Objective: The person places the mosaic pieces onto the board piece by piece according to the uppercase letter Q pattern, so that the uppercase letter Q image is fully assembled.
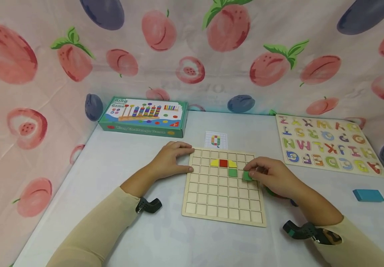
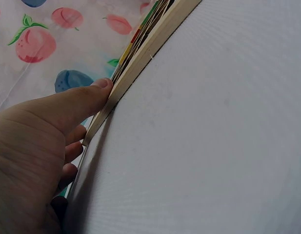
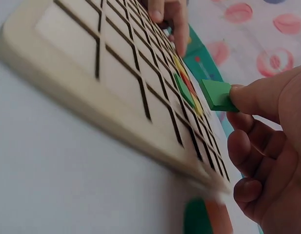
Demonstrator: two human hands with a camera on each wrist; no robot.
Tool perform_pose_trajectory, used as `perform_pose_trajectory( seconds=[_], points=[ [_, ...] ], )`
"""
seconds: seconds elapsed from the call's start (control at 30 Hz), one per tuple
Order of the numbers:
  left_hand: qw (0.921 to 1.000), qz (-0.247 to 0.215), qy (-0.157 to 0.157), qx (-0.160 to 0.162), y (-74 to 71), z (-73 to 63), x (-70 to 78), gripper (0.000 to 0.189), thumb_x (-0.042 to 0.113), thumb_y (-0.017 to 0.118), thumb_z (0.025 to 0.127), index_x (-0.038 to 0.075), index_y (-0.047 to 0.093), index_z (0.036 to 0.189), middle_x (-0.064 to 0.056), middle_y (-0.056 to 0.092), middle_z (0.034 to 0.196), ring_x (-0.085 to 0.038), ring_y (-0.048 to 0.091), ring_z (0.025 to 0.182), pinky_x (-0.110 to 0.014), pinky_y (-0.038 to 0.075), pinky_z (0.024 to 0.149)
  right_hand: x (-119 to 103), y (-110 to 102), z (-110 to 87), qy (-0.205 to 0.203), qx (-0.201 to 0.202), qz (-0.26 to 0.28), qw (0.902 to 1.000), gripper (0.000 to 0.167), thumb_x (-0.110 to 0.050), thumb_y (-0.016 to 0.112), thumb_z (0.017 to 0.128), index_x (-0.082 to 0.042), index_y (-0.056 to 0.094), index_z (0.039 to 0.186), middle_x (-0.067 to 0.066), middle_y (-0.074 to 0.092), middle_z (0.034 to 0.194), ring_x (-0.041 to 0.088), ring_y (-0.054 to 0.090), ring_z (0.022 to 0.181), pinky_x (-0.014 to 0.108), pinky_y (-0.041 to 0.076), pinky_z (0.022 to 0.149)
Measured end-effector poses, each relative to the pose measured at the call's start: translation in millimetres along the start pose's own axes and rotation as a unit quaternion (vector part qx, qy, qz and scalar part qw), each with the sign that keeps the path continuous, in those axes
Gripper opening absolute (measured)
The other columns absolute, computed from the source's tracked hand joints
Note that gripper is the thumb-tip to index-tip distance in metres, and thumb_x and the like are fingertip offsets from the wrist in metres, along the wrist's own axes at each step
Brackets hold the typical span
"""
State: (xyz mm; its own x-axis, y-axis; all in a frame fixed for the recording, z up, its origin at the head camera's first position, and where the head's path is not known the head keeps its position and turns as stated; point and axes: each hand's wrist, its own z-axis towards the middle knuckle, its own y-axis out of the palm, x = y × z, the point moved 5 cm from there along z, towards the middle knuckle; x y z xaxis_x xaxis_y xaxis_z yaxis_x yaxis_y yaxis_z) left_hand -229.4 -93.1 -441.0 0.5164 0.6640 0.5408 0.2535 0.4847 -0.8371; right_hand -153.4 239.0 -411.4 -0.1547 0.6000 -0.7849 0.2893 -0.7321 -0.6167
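A wooden grid board (image 1: 218,214) lies on the table. In its second row sit a red square tile (image 1: 223,163) and, on either side, a yellow tile (image 1: 214,162) and another yellow tile (image 1: 232,164). A green square tile (image 1: 232,172) lies just below the right yellow one. My left hand (image 1: 169,159) touches the board's upper left edge, thumb and fingers extended and spread apart. Over the board's right side, my right hand (image 1: 273,174) pinches a green tile (image 3: 218,95) between thumb and finger, raised above the grid. A pattern card (image 1: 216,140) lies behind the board.
A Ring Challenge Game box (image 1: 142,116) stands back left. At the right are a wooden alphabet board (image 1: 332,144) and a blue block (image 1: 368,195). Partly hidden under my right hand are green and reddish pieces (image 3: 198,217). A fruit-print cloth (image 1: 192,44) hangs behind the table.
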Motion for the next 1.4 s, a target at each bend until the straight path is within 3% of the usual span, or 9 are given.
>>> perform_pose_trajectory(
  seconds=[0.27,0.53,1.03,1.4],
  points=[
    [1.0000,-0.002,0.000,0.001,-0.8,-1.4,0.6,0.071,0.044,0.090,0.087,0.014,0.067,0.147,-0.001,0.061,0.149,-0.026,0.046,0.144,-0.050,0.033,0.122,-15,26,8.8,-0.013,-0.024,-0.019,0.9994,0.015,-0.007,0.072,0.101,-0.018,0.077,0.111,-0.003,0.068,0.100,0.023,0.058,0.089,0.028,0.051,0.074],
    [1.0000,-0.004,0.000,0.001,-0.1,-0.8,-0.2,0.071,0.044,0.090,0.086,0.014,0.068,0.146,0.000,0.061,0.149,-0.026,0.046,0.144,-0.049,0.033,0.123,-16,39,9.9,-0.024,-0.007,-0.039,0.9989,0.016,-0.005,0.074,0.100,-0.019,0.077,0.106,-0.005,0.067,0.094,0.020,0.059,0.085,0.027,0.050,0.073],
    [1.0000,-0.002,-0.001,0.001,-0.8,-0.8,0.6,0.070,0.045,0.090,0.086,0.015,0.068,0.146,0.000,0.061,0.149,-0.024,0.047,0.142,-0.048,0.035,0.121,-18,42,8.2,-0.068,0.037,-0.097,0.9923,0.016,-0.011,0.085,0.092,-0.024,0.083,0.101,-0.012,0.068,0.094,0.012,0.056,0.076,0.026,0.047,0.065],
    [1.0000,-0.002,0.000,0.000,-0.1,-0.5,0.1,0.070,0.045,0.090,0.087,0.015,0.068,0.146,0.000,0.061,0.149,-0.024,0.047,0.143,-0.049,0.034,0.122,-16,39,5.7,-0.064,0.048,-0.106,0.9912,0.014,-0.016,0.086,0.093,-0.024,0.085,0.105,-0.013,0.071,0.097,0.012,0.059,0.079,0.026,0.050,0.067]
  ],
)
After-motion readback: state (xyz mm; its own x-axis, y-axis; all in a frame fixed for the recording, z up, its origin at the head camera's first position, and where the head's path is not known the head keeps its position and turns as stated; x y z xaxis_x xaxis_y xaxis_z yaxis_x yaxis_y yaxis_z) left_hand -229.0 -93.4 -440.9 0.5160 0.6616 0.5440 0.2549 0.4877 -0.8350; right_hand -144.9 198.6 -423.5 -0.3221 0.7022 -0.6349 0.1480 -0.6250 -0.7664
